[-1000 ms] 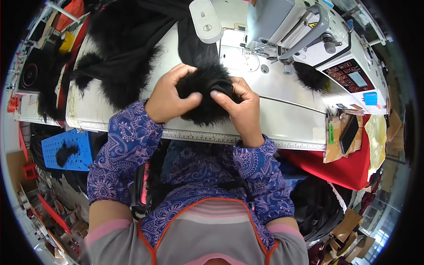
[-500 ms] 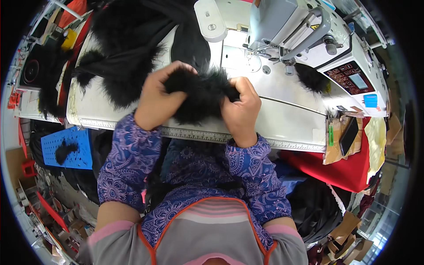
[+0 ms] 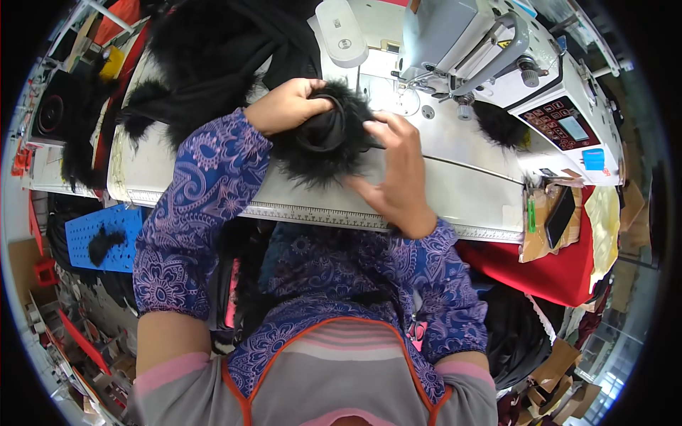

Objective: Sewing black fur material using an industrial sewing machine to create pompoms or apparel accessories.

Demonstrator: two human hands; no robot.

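A tube-like black fur piece (image 3: pixel 302 160), apparently a fur cuff, stands over the front of the sewing table with its round opening facing up. Dark smooth fabric shows inside the opening, and fur sticks out all around. My left hand (image 3: pixel 288 106) pinches the cuff's upper left rim between thumb and fingers. On the other side, my right hand (image 3: pixel 399 170) is open, thumb and fingers spread, the fingertips at the fur's right edge. Black cloth with fur trim (image 3: pixel 206 42) lies behind my left hand; whether it joins the cuff is hidden.
A white sewing machine (image 3: pixel 455 57) with a control panel stands at the back right, its needle area just beyond my right hand. A white oblong device (image 3: pixel 341 32) sits beside it. A ruler strip (image 3: pixel 320 213) edges the table. A phone (image 3: pixel 560 216) lies on cardboard at right.
The fur piece has turned so its round opening shows upward. My left hand has shifted up and right onto the rim; my right hand has let go and spread its fingers.
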